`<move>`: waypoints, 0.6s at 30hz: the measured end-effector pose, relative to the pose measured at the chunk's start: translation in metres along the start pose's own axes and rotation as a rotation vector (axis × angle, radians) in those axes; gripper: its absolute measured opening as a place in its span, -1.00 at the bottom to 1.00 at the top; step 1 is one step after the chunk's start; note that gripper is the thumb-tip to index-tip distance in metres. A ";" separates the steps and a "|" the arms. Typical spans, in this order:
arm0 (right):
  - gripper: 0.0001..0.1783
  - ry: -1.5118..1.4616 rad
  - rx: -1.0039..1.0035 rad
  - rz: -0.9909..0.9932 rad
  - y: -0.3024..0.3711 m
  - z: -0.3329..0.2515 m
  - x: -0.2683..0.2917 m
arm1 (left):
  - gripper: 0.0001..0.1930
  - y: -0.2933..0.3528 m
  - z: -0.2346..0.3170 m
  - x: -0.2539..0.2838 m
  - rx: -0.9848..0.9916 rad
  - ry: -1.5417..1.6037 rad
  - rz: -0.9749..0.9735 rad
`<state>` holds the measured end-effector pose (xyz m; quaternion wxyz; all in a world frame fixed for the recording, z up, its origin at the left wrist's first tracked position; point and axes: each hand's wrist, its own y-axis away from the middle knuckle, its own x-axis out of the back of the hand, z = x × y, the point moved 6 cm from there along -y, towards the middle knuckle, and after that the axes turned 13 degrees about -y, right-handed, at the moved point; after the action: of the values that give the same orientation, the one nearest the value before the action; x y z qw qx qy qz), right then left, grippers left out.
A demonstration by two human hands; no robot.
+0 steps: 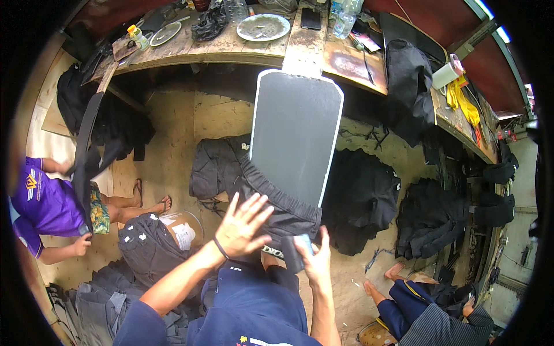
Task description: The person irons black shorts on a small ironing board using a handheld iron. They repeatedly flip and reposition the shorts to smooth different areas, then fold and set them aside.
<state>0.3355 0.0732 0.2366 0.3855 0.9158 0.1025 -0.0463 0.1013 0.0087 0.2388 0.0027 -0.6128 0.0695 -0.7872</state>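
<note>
A dark grey board with white edges (295,124) juts out from the workbench toward me. Over its near end lie black shorts (274,202) with a gathered elastic waistband. My left hand (242,226) is spread open above the shorts, fingers apart, with nothing in it. It wears a dark band at the wrist. In my right hand (316,256), beside the near right corner of the shorts, is a dark rectangular block with a light blue part (294,254). Its exact kind I cannot make out. White lettering shows on the fabric just below the waistband area, between my hands.
On the workbench (225,49) stand a round plate (263,27), a phone (310,18) and clear bottles (347,20). Piles of black garments (360,196) flank the board. A person in purple (55,199) handles dark fabric at left; another person (415,305) sits at lower right.
</note>
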 end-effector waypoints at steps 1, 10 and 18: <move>0.04 -0.089 -0.007 0.040 -0.009 -0.001 0.005 | 0.03 -0.002 0.002 -0.016 0.078 -0.001 -0.191; -0.47 -0.493 0.193 -0.038 -0.220 -0.130 -0.019 | 0.27 -0.249 -0.091 -0.021 0.045 -0.266 0.045; -0.38 0.100 0.707 0.216 -0.163 -0.170 -0.046 | 0.25 -0.300 -0.116 -0.008 -0.127 -0.137 0.189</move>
<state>0.2552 0.2995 0.2495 0.0426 0.9991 0.0017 0.0068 0.0161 0.3185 0.2368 0.0426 -0.6547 0.1762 -0.7339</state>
